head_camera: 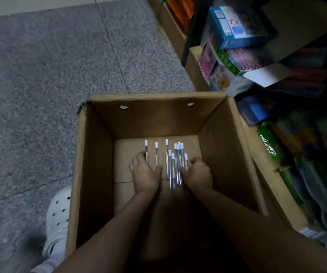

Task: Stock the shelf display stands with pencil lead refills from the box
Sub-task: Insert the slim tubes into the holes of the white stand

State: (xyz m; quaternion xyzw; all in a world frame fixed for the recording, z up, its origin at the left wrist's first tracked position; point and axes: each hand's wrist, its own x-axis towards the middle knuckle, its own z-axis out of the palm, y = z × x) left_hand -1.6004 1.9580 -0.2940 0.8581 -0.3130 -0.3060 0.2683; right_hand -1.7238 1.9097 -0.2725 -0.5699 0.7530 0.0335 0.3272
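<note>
A deep open cardboard box (95, 154) stands on the floor below me. On its bottom lie several thin clear pencil lead refill tubes (171, 164) with white caps, pointing away from me. Both my arms reach down into the box. My left hand (144, 172) lies over the two leftmost tubes, fingers curled down on them. My right hand (198, 172) rests against the right side of the bunched tubes, fingers curled at the rightmost tube. Whether either hand truly grips a tube is unclear.
Grey speckled floor (50, 75) lies to the left. Shelving on the right holds colourful stationery boxes (235, 28) and green packets (288, 164), close to the box's right wall. A white perforated shoe (58, 219) stands by the box's left side.
</note>
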